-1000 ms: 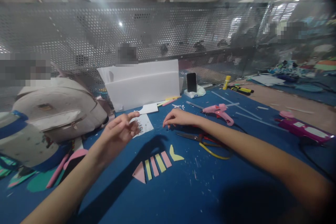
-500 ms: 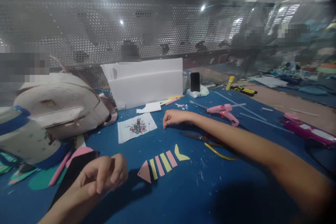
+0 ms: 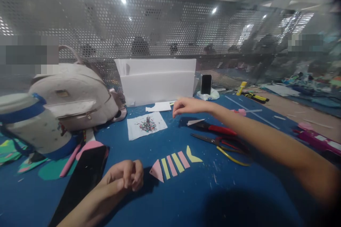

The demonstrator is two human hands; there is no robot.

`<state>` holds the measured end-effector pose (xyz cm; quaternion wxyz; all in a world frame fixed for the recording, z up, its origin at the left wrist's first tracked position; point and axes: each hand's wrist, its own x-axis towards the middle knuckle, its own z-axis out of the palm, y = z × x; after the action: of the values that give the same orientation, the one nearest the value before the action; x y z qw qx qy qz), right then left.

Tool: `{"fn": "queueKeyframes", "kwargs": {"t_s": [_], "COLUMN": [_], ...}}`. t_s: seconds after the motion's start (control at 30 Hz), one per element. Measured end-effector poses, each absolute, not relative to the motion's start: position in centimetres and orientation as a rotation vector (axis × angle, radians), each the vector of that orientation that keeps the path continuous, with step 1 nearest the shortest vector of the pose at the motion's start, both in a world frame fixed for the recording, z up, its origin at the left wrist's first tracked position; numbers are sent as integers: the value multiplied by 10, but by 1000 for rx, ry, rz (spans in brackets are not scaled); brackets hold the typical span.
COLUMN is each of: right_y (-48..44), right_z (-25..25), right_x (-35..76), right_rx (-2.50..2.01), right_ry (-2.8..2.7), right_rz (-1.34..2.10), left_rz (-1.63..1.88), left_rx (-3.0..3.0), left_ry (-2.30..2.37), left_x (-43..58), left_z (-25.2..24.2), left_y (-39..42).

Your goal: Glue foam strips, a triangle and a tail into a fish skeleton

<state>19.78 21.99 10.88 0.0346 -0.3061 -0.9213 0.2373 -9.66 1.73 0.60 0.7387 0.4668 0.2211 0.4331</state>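
Observation:
My left hand (image 3: 125, 176) hovers low at the front of the blue table, its fingers loosely curled with nothing visible in them. Just to its right lie flat foam-like pieces in a fish-shaped row: a pink triangle head (image 3: 157, 171), yellow and pink strips (image 3: 172, 165) and a yellow tail (image 3: 193, 155). My right hand (image 3: 188, 106) is raised farther back, fingers bent down together; their inner side is hidden. Beneath it lie a pointed white piece (image 3: 195, 122) and a red-handled tool (image 3: 221, 129). Scissors (image 3: 205, 138) lie open nearer me, below the right forearm.
A white sheet (image 3: 133, 133) bears colourful bits (image 3: 148, 125). Left are a phone (image 3: 80, 181), a large bottle (image 3: 32, 126) and a backpack (image 3: 71, 95). White boards (image 3: 160, 87) stand behind. Glue sticks (image 3: 253, 111) and a purple tool (image 3: 317, 140) lie right.
The view has shifted, so most things appear farther right. My right hand has lifted and drawn back, uncovering the red-handled tool and white piece. The left hand keeps its curl.

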Motion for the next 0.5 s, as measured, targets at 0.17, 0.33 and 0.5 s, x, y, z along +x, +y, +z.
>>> {"fn": "queueKeyframes", "kwargs": {"t_s": [0.17,0.33,0.5], "right_y": [220,228,243], "right_z": [154,197,235], "right_x": [190,192,192], "right_rx": [-919,-959,-999], "right_ry": [-2792,-2694,-2515], "right_rz": [591,417,247], "left_rz": [954,959,954], "left_rx": [999,992,999], "left_ry": [487,478,452], "left_x": [-95,-96,-96], "left_z": [6,6,3], "left_y": [17,16,17]}}
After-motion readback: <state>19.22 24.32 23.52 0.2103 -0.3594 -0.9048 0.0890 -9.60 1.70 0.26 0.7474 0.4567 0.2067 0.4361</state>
